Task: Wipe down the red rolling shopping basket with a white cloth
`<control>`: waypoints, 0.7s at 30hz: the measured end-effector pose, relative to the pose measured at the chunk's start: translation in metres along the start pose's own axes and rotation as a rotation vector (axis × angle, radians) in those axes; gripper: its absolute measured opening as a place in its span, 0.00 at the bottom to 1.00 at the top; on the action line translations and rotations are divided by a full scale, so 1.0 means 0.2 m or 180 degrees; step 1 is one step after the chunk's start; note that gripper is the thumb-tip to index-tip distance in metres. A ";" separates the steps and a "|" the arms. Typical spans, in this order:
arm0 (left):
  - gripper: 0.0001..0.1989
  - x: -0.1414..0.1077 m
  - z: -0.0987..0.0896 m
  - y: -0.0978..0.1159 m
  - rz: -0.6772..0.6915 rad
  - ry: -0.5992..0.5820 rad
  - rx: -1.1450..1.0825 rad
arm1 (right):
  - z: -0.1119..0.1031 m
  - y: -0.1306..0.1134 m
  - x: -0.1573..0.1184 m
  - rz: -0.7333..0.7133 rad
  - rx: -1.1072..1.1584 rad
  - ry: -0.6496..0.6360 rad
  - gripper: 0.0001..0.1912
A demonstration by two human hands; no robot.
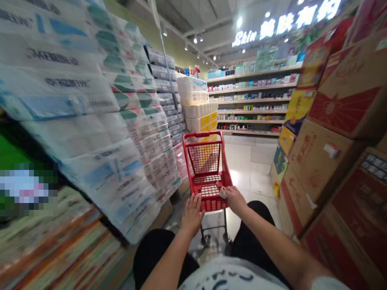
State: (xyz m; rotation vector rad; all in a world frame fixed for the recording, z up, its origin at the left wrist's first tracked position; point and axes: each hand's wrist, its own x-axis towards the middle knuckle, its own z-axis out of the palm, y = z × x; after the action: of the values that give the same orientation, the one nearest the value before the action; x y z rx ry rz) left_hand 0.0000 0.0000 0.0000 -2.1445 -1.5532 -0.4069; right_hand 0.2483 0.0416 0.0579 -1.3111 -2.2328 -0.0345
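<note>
A small red shopping cart (208, 161) with a grid back and a basket stands right in front of me, on dark metal legs with wheels. My left hand (192, 213) rests at the near left corner of its basket, fingers stretched out. At the near right corner is my right hand (235, 199), its fingers bent around the rim, close to a small pale item (223, 192) whose nature I cannot make out. The basket floor shows its white-looking grid.
Tall stacks of wrapped paper packs (121, 161) rise on the left. Cardboard cartons (314, 161) line the right side. Ahead, a tiled aisle floor (242, 159) leads to long shelves (254, 100) of small goods.
</note>
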 end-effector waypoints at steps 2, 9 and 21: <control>0.33 0.00 0.00 -0.01 -0.0020 0.0015 -0.0024 | 0.00 -0.01 0.01 -0.0007 -0.0092 -0.0109 0.15; 0.32 -0.02 -0.01 -0.09 -0.0203 -0.0029 -0.0004 | 0.07 -0.11 0.04 0.0025 -0.0258 -0.0129 0.19; 0.24 -0.04 -0.06 -0.22 -0.0703 -0.0007 -0.0046 | 0.14 -0.29 -0.05 -0.1075 0.0068 0.0474 0.19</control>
State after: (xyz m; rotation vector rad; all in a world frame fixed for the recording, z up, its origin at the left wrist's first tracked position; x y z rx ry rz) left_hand -0.0439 -0.0021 0.0145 -1.9902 -1.8007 -0.4889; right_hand 0.1921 0.0115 0.0437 -0.8770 -2.2917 -0.2237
